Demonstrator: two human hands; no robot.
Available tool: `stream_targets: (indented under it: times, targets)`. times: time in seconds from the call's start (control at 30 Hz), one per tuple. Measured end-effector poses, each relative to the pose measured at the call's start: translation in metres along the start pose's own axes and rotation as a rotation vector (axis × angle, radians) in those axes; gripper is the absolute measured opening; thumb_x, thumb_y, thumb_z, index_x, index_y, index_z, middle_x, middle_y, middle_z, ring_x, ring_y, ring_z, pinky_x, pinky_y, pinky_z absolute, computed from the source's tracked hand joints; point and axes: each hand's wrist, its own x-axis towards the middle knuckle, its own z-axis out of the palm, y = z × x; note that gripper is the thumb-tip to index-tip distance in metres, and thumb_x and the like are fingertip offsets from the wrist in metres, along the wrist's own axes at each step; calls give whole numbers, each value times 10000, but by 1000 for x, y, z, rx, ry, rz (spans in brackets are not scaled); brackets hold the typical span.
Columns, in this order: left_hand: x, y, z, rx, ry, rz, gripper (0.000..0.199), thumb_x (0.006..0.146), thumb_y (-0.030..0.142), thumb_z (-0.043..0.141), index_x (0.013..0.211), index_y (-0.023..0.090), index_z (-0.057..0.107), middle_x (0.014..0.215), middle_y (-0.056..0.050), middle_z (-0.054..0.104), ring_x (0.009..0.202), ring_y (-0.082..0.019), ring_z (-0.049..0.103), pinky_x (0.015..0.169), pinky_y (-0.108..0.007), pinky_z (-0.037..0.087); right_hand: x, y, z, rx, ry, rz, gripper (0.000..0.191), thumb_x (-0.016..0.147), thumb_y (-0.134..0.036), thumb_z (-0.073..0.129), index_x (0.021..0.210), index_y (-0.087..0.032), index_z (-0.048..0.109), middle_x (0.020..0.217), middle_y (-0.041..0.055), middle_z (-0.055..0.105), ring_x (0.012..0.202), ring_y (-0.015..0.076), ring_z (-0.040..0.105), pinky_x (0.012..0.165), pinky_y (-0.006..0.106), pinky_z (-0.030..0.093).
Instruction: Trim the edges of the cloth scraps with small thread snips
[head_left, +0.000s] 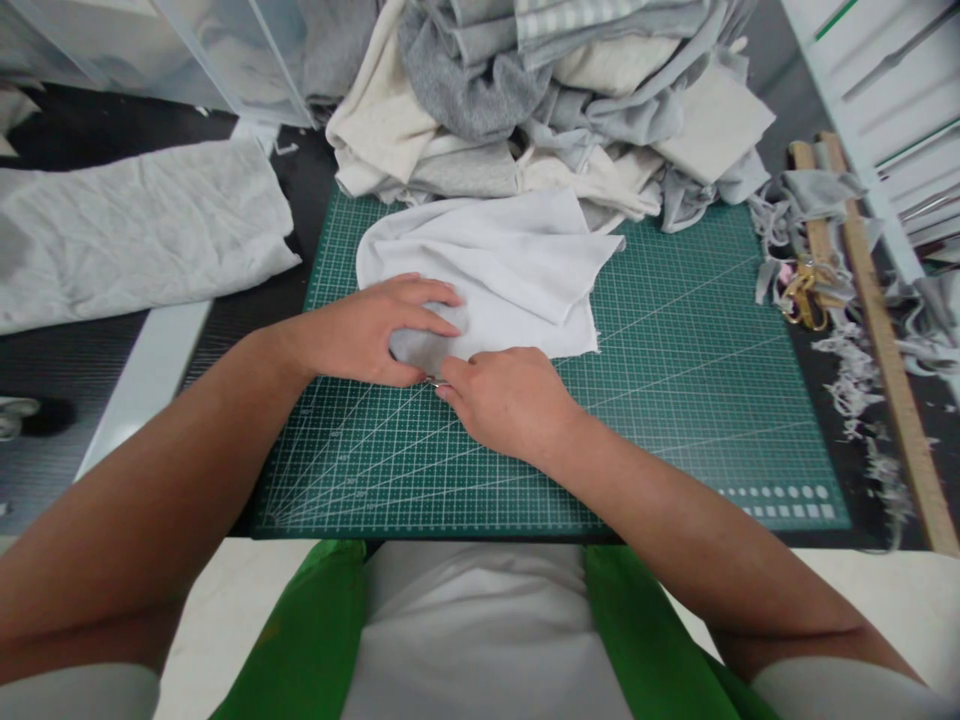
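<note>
A white piece of cloth (pixel 510 270) lies partly folded on the green cutting mat (pixel 675 400). Its lower left end shows a greyer, shaded patch between my hands. My left hand (pixel 367 330) rests on that end with its fingers spread apart, the thumb at the cloth's near edge. Closed in a pinch, my right hand (pixel 514 400) holds a small shiny metal tool (pixel 433 381) at the same edge, just beside my left thumb. Most of the tool is hidden by my fingers, so its kind does not show.
A big heap of grey and cream fabric (pixel 480 90) covers the mat's far edge. To the left lies a light grey cloth (pixel 142 230). On the right are gold-handled scissors (pixel 806 295), a wooden ruler (pixel 885 340) and fabric scraps (pixel 855 380). Clear plastic bins (pixel 180 50) stand behind.
</note>
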Motion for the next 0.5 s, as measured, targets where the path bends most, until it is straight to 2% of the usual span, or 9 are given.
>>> stream_targets:
  times: [0.5]
  targets:
    - [-1, -1, -1, 3, -14, -6, 540, 756, 367, 696, 1284, 285, 617, 1509, -31, 449, 1424, -268, 374, 1204, -422, 275, 2, 2, 3, 22, 5, -10, 292, 1019, -357, 360, 1090, -241, 620, 835, 39, 740, 703, 219, 682, 583, 308, 374]
